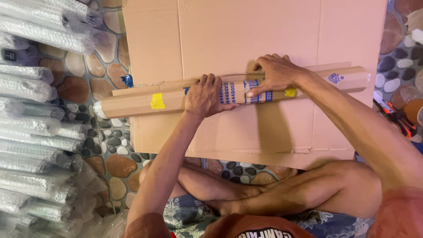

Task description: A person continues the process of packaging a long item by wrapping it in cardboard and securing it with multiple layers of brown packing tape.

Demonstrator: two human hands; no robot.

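Head view looks down on a person sitting cross-legged on a pebble-patterned floor. A long cardboard roll lies across a flat cardboard sheet, running from left to right and tilting slightly upward toward the right. The left hand presses down on the middle of the roll, fingers curled over its top edge. The right hand rests just beside it to the right, fingers spread flat on the roll and its blue-printed label. Two strips of yellow tape sit on the roll, one left of the hands, one right. Bubble-wrapped rolls are stacked along the left edge of the view. An orange-handled tool lies on the floor at the right.
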